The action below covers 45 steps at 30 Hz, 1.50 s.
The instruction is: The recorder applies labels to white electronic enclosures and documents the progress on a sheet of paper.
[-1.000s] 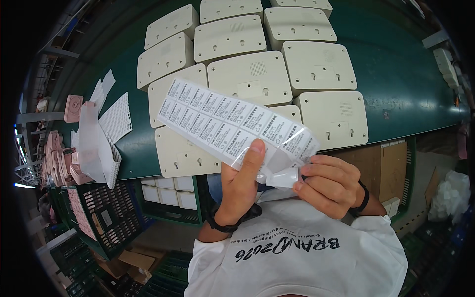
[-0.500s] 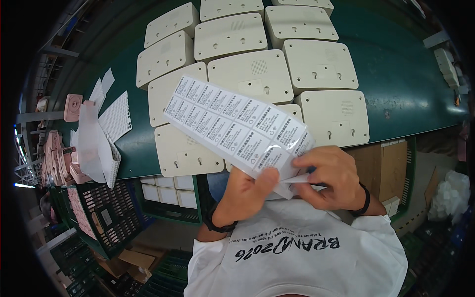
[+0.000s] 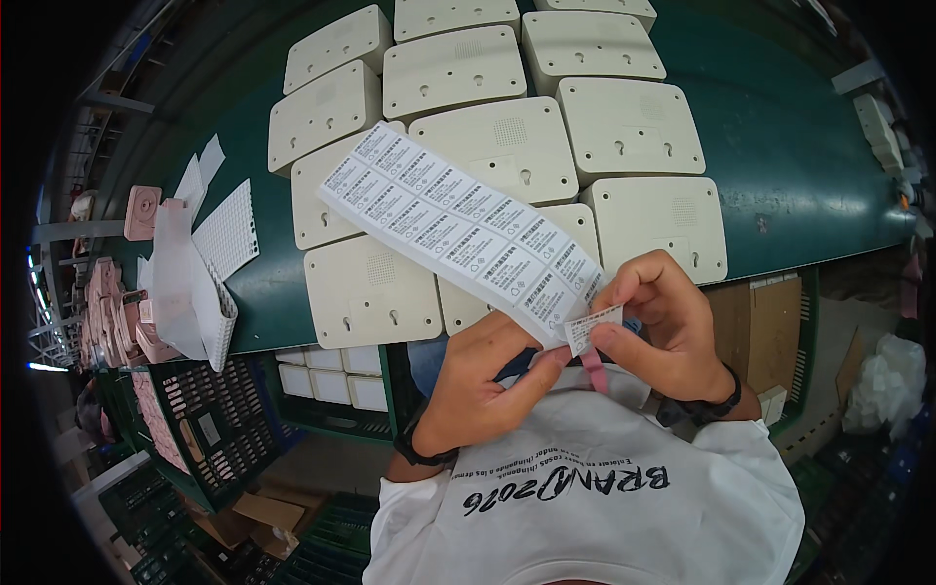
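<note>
My left hand [image 3: 483, 385] grips the near end of a long white sheet of printed labels [image 3: 458, 222], its thumb along the lower edge. The sheet slants up and to the left over several cream plastic housings [image 3: 497, 146], which have screw holes and keyhole slots facing up. Between the thumb and forefinger of my right hand [image 3: 668, 331] is a small white label [image 3: 589, 330], lifted at the sheet's near corner. I cannot tell whether it is fully off the sheet. A pink strip [image 3: 594, 371] hangs just below that corner.
The housings stand in rows on a green table [image 3: 780, 195]. At the left lie a perforated white sheet [image 3: 229, 229] and pink plastic parts [image 3: 144, 212]. Below the table edge, a green crate [image 3: 375, 421] holds white pieces, beside a dark crate [image 3: 219, 419]; cardboard [image 3: 775, 331] sits at the right.
The label sheet has shifted and turned, with its near end now more bent. My right hand has turned, and a small label now shows raised in its pinch. The pink strip has come into sight.
</note>
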Motion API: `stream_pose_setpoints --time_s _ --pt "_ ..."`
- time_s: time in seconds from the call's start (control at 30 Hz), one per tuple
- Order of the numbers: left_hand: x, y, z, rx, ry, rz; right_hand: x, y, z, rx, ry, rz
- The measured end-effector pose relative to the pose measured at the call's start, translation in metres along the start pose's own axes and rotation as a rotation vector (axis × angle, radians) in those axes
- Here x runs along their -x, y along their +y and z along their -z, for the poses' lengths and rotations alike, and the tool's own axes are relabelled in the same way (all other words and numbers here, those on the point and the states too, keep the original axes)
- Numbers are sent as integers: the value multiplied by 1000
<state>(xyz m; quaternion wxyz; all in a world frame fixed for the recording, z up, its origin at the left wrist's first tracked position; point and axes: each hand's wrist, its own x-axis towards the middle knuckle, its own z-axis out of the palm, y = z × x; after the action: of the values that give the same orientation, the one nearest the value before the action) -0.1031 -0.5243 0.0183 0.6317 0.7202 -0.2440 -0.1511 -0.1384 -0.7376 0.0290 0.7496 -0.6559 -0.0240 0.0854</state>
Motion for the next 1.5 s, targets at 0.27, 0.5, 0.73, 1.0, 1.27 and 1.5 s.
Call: stream_pose_setpoints --time_s 0.27,0.5,0.73,1.0,1.27,1.5 --pt "1 -1 -5 -34 69 -49 -7 3 -6 -170 31 14" --pt "2 -1 -7 -121 110 -102 -6 1 -1 -189 -34 -110" --pt "3 -8 -11 -254 189 -228 -8 -6 0 -220 -50 -203" --pt "7 -11 -13 -303 210 -291 -13 -14 -1 -217 -81 -261" --pt "11 -13 -15 -324 231 -275 -19 -21 1 -229 -123 -313" --pt "12 -13 -14 -324 233 -280 -22 -22 3 -284 -134 -387"
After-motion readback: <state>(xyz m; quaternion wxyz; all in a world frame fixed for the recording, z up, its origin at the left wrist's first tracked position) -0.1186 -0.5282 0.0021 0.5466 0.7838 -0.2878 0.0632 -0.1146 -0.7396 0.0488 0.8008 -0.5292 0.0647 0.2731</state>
